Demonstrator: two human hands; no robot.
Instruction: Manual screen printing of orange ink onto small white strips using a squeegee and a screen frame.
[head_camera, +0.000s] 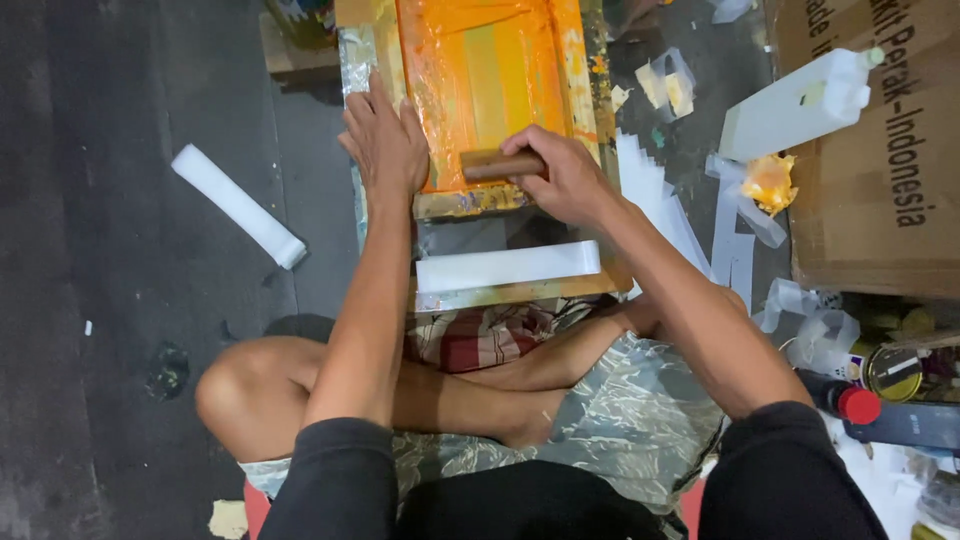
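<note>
Crossed legs lying below, right hand is clenching a stiff wooden squeegee; left hand is pressing flat on the ink-slick frame.

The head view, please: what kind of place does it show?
Probably a small, informal screen-printing workshop on the floor. The right hand holds a wooden squeegee on an orange-inked screen frame; the left hand presses the frame; a cardboard box stands nearby.

Dark grey floor, cardboard box at right.
</note>
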